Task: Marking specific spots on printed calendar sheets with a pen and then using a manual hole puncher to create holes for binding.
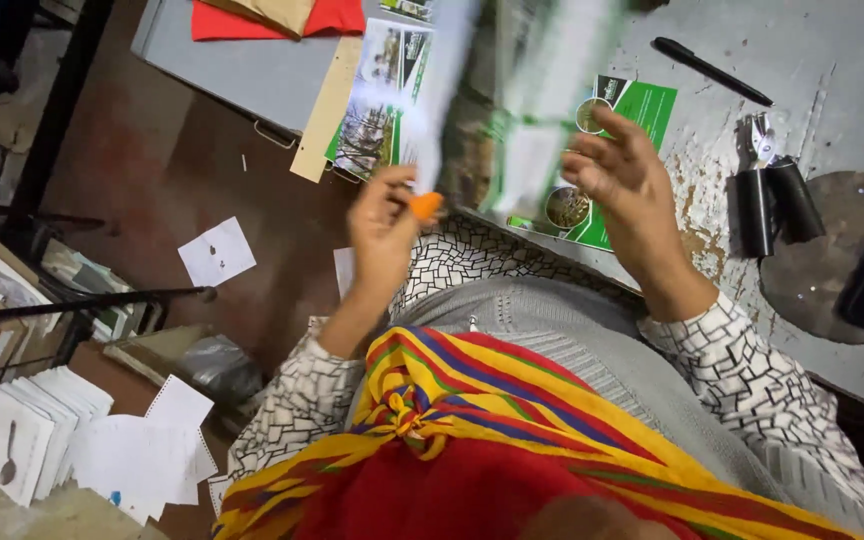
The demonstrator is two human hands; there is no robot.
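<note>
The desk [832, 60] is grey, with worn and scratched paint near its front edge. On it lie a black pen [712, 70], green printed leaflets [642, 110], a pair of pliers with black handles [772, 195], a red cloth [252, 20] and a flat strip of cardboard [327, 110] that reaches over the edge. A dark round patch [822, 260] shows near the pliers. Below, on the brown floor [152, 170], a white paper sheet [217, 252] lies, and stacks of white sheets [42, 430] lie nearby.

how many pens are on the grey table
1: a black pen lies at the far right of the grey table, beyond the right hand. Others may be hidden under the papers.
</note>
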